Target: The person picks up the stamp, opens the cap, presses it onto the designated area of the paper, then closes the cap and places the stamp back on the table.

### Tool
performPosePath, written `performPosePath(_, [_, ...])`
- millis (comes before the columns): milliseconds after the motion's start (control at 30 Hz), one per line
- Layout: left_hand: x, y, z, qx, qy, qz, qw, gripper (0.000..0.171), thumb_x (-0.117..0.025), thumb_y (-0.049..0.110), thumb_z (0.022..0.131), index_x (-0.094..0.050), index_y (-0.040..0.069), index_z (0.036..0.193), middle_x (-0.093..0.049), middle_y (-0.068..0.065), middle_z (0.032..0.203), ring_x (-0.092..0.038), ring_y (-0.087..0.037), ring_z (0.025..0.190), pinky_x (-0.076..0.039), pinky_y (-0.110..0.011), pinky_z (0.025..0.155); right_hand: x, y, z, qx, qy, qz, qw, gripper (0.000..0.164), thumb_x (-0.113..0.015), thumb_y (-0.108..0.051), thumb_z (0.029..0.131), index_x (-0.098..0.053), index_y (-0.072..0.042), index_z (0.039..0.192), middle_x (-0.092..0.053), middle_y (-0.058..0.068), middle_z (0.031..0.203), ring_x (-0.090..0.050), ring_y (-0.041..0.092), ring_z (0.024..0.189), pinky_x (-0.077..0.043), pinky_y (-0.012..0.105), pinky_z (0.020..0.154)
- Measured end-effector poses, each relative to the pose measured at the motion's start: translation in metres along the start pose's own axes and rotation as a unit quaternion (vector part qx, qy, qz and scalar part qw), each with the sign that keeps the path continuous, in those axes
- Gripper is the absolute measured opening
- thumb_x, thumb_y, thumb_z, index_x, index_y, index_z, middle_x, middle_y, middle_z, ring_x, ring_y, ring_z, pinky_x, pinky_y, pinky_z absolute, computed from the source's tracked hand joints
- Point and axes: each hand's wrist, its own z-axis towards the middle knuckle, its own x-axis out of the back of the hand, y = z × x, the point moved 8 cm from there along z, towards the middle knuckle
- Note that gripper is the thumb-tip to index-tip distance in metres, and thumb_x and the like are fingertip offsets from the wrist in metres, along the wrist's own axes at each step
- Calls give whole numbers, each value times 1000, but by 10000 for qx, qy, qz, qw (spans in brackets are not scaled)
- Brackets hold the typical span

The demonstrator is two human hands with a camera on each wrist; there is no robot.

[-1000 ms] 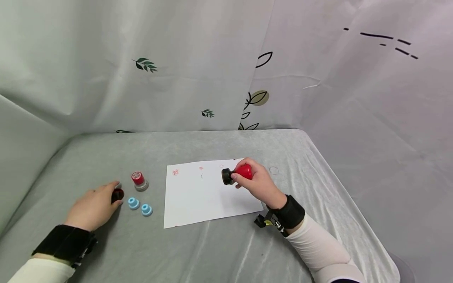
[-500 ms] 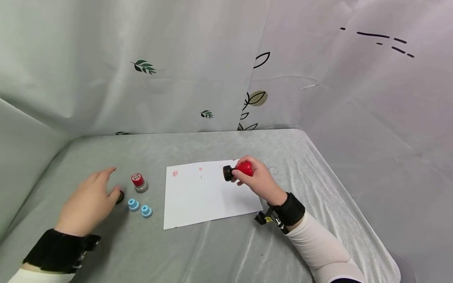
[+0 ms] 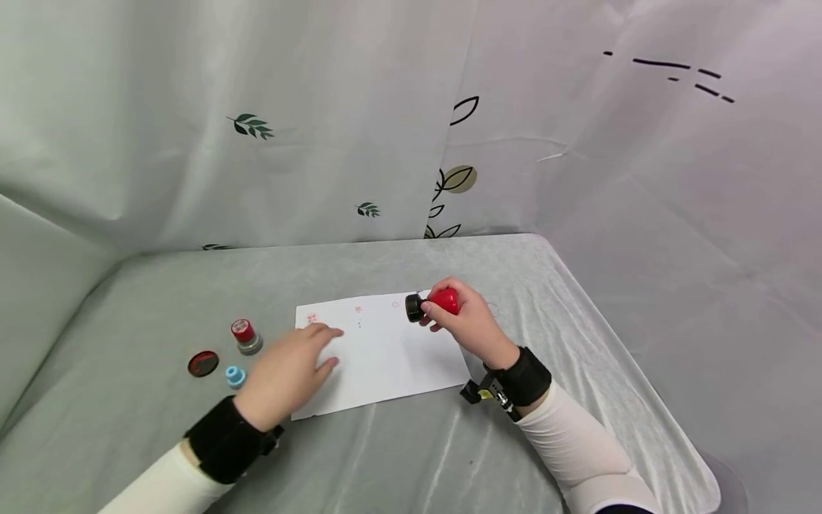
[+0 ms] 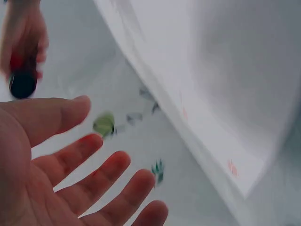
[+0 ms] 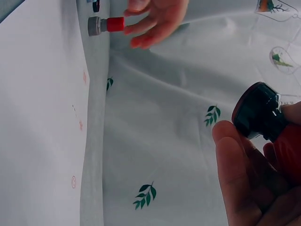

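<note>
My right hand (image 3: 472, 325) grips a stamp by its red handle (image 3: 444, 301), above the right part of a white paper sheet (image 3: 392, 364). The stamp's black round head (image 5: 257, 112) points left. My left hand (image 3: 285, 375) hovers over the paper's left edge, fingers spread and holding nothing; reddish smears show on its fingers (image 4: 115, 165) in the left wrist view. Left of it on the table lies a round black cap (image 3: 203, 363) with red inside. Beside the cap sits a light blue cap (image 3: 235, 376).
A red-topped stamp with a clear base (image 3: 247, 336) stands left of the paper. Small red prints (image 3: 358, 309) run along the sheet's far edge. Grey cloth (image 3: 385, 457) covers the table, and a pale patterned curtain (image 3: 308, 143) hangs behind it.
My left hand has let go of the black cap and moved right, over the paper, now covering one blue cap. My right hand still holds the stamp, almost unmoved.
</note>
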Motion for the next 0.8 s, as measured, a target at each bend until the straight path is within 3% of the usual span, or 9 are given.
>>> performPosePath(167, [-39,24,11,-143,-676,207,9974,33,-74,22,84,-68,17,116,-64,-3,115,-58,-23,99,-52,-44,83,6,9,3,9,86,-67,9999,17,-65,-10,91,-55,0,99,-69,21,88,-67,32,74,-59,34,63])
performPosePath(333, [-61,32,12,-259,-1120,149,9933,27,-74,16,81,-72,18,107,-64,-2,108,-56,-23,90,-52,-40,77,10,15,6,8,150,-130,9998,16,-65,-11,92,-55,-1,99,-69,20,88,-68,29,73,-59,35,63])
performPosePath(500, [-71,28,9,-192,-1315,176,9910,26,-75,15,79,-73,18,105,-63,-2,107,-54,-23,90,-52,-39,73,9,18,7,-1,172,-133,9998,17,-65,-11,92,-55,0,100,-70,21,87,-67,36,74,-59,35,61])
performPosePath(800, [-73,27,9,-169,-1338,200,9907,25,-76,16,80,-74,18,105,-62,-2,106,-53,-22,89,-52,-38,72,10,27,12,-206,159,-82,9996,21,-64,-15,93,-53,0,101,-70,21,88,-67,36,74,-59,36,60])
